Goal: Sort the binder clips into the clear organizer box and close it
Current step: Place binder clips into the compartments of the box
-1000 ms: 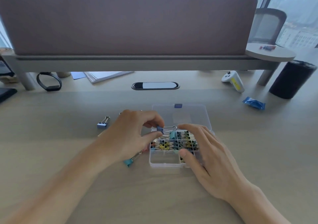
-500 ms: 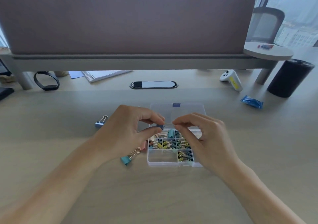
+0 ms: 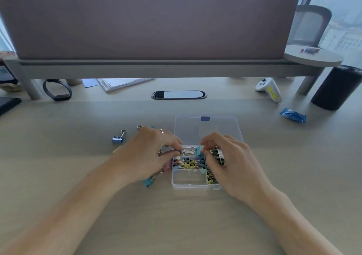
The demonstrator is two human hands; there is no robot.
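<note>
As its lid [image 3: 207, 129] lies open, the box [image 3: 188, 185] holds binder clips [image 3: 189, 164].

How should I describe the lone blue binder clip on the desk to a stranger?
Find the clear organizer box in the middle of the pale desk. Look left, beyond the left hand, to the blue binder clip. Unlike the other loose clips, it lies apart, touching nothing.

The left hand [image 3: 148, 155] and right hand [image 3: 232, 163] pinch, fingers [image 3: 172, 141] curled.
</note>
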